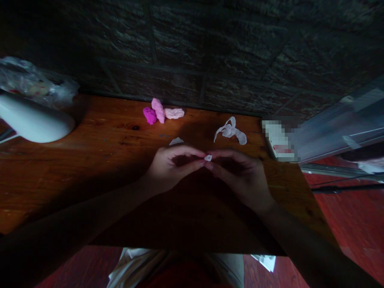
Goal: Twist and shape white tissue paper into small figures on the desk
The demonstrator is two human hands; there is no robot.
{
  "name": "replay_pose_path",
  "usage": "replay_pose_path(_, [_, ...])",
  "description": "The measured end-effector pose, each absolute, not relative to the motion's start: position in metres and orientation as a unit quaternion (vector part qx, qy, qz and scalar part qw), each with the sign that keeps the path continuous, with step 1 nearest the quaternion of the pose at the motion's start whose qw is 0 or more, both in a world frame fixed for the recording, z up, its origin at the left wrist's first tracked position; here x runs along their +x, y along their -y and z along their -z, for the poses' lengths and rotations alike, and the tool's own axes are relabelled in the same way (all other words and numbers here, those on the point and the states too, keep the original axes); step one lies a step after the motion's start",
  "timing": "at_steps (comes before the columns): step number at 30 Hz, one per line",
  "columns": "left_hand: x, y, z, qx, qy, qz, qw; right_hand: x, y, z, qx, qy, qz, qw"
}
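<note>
Above the wooden table, my left hand (172, 165) and my right hand (243, 176) meet with thumbs and forefingers pinched together. Between their fingertips is a small white piece of clay (208, 158), held by both. Flat, thin white clay strips (230, 131) lie in a loose pile beyond my right hand. Another flat white scrap (176, 141) shows just behind my left hand, which partly covers it. Farther back sit a magenta clay lump (149, 115), a pink clay lump (158, 110) and a pale pink clay lump (174, 113), side by side.
A white rounded object (42, 122) stands at the left with crumpled clear plastic (39, 86) behind it. At the right edge lies a white box (277, 140), partly blurred. A dark stone wall (186, 52) borders the wooden table (105, 160).
</note>
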State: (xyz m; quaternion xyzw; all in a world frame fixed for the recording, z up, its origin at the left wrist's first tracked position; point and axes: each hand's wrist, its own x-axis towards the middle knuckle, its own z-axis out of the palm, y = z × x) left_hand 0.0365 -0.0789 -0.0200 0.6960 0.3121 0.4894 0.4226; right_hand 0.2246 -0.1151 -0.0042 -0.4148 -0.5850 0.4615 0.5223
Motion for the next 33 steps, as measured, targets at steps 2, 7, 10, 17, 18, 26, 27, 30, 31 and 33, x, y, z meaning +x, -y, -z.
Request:
replay_pose_path(2, [0.0365, 0.0795, 0.0201, 0.709, -0.308, -0.501, 0.390, 0.2244, 0.1150, 0.0042, -0.412, 0.584, -0.465, 0.522])
replay_pose_path(7, [0.0358, 0.0792, 0.0207, 0.736, -0.269, -0.522, 0.336, 0.2243, 0.1137, 0.0041, -0.407, 0.582, -0.474, 0.520])
replay_pose_path(10, [0.0361, 0.0792, 0.0209, 0.745, -0.277, -0.518, 0.317, 0.2249, 0.1121, 0.0044, -0.408, 0.573, -0.484, 0.521])
replay_pose_path(17, [0.0378, 0.0769, 0.0198, 0.762, -0.263, -0.536, 0.251, 0.2234, 0.1098, 0.0051, -0.395, 0.558, -0.505, 0.527])
replay_pose_path(18, [0.0380, 0.0767, 0.0193, 0.766, -0.257, -0.538, 0.239, 0.2231, 0.1102, 0.0048, -0.395, 0.559, -0.501, 0.529])
replay_pose_path(26, [0.0421, 0.0800, 0.0184, 0.760, -0.270, -0.556, 0.200, 0.2253, 0.1140, 0.0010, -0.419, 0.576, -0.460, 0.530])
replay_pose_path(27, [0.0425, 0.0805, 0.0186, 0.760, -0.270, -0.558, 0.198, 0.2255, 0.1141, 0.0006, -0.420, 0.579, -0.458, 0.528])
replay_pose_path(30, [0.0431, 0.0815, 0.0187, 0.758, -0.271, -0.561, 0.193, 0.2255, 0.1141, -0.0003, -0.420, 0.589, -0.448, 0.525])
replay_pose_path(31, [0.0431, 0.0815, 0.0187, 0.757, -0.272, -0.562, 0.193, 0.2254, 0.1140, -0.0005, -0.420, 0.592, -0.446, 0.524])
replay_pose_path(33, [0.0431, 0.0813, 0.0186, 0.755, -0.275, -0.563, 0.193, 0.2250, 0.1138, -0.0003, -0.420, 0.596, -0.446, 0.519])
